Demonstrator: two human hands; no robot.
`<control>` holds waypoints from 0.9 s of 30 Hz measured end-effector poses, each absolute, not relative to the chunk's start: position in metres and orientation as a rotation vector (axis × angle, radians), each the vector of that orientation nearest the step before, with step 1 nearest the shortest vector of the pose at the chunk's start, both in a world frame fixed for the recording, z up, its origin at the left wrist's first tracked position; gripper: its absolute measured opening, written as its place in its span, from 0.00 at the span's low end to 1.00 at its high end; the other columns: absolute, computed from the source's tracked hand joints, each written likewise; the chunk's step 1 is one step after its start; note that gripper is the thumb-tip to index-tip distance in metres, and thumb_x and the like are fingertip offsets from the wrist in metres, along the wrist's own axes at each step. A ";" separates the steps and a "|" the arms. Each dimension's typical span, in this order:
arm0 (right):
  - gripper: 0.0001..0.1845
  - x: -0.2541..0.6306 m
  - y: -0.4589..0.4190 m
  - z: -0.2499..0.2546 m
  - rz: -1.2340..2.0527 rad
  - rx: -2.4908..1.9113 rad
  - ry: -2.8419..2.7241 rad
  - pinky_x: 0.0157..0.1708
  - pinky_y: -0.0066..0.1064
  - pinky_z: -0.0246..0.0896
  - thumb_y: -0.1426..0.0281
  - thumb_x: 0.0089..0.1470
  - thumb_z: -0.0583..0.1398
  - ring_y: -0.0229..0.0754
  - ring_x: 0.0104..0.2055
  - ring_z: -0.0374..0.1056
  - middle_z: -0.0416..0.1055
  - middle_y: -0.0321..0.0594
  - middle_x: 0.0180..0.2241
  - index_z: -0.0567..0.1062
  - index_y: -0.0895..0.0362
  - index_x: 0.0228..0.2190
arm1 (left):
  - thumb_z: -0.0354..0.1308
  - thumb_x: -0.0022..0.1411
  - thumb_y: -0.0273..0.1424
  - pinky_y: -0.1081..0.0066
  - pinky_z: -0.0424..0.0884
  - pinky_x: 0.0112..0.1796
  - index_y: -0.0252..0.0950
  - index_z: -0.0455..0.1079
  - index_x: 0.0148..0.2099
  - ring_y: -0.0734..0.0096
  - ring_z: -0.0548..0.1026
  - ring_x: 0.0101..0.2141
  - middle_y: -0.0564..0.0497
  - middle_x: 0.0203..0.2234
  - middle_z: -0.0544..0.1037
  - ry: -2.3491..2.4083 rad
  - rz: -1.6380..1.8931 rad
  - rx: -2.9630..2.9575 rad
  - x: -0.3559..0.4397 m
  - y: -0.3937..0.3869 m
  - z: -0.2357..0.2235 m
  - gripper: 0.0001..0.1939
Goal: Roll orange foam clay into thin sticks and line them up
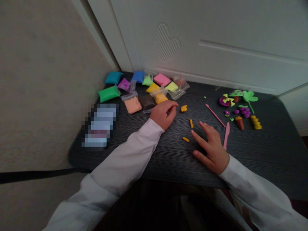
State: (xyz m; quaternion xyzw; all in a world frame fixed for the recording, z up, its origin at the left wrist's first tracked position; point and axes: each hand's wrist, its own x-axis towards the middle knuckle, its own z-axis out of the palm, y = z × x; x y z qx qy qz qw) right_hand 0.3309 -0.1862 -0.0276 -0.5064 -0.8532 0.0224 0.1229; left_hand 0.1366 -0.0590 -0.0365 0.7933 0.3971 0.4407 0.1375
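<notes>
My left hand [163,115] is closed, its fingers curled together beside a bag of orange clay [160,98]; whether anything sits in them is hidden. Just right of its fingertips lies a small lump of yellow-orange clay [183,108]. My right hand [209,148] is spread with nothing in it, low over the table. Near its fingertips are two short orange clay rolls, one upright in view [191,123] and one slanted [185,139]. A pink clay knife [226,136] lies beside this hand, and a thin pink modelling stick [215,115] lies beyond it.
Bags of coloured clay, among them green [109,93] and peach [133,105], line the back left of the dark table [168,163]. A phone [101,125] lies at the left. Finished clay pieces, including purple grapes [244,111] and a green clover [250,97], sit right.
</notes>
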 end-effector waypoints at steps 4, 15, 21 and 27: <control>0.22 0.331 -0.182 -0.029 0.007 -1.468 -2.387 0.49 0.49 0.47 0.61 0.49 0.56 0.52 0.53 0.52 0.57 0.47 0.52 0.68 0.53 0.46 | 0.49 0.55 0.24 0.74 0.68 0.38 0.33 0.69 0.36 0.74 0.73 0.34 0.50 0.32 0.76 1.135 1.285 2.298 0.137 -0.059 -0.036 0.08; 0.09 0.304 -0.182 -0.028 0.014 -1.527 -2.363 0.45 0.42 0.46 0.63 0.50 0.56 0.45 0.44 0.58 0.68 0.40 0.38 0.72 0.54 0.29 | 0.49 0.55 0.24 0.74 0.67 0.37 0.32 0.69 0.35 0.74 0.73 0.34 0.50 0.31 0.76 1.118 1.304 2.303 0.138 -0.060 -0.036 0.08; 0.13 0.310 -0.186 -0.030 0.002 -1.539 -2.387 0.46 0.42 0.47 0.60 0.49 0.56 0.45 0.44 0.59 0.69 0.41 0.38 0.72 0.55 0.31 | 0.49 0.55 0.24 0.75 0.68 0.37 0.32 0.69 0.35 0.74 0.73 0.33 0.50 0.30 0.76 1.098 1.331 2.301 0.138 -0.060 -0.036 0.08; 0.28 0.305 -0.197 -0.027 -0.055 -1.570 -2.468 0.52 0.49 0.42 0.55 0.49 0.53 0.51 0.55 0.51 0.57 0.49 0.53 0.63 0.54 0.50 | 0.49 0.55 0.23 0.75 0.68 0.38 0.32 0.69 0.35 0.75 0.73 0.34 0.50 0.31 0.76 1.082 1.338 2.308 0.138 -0.059 -0.036 0.08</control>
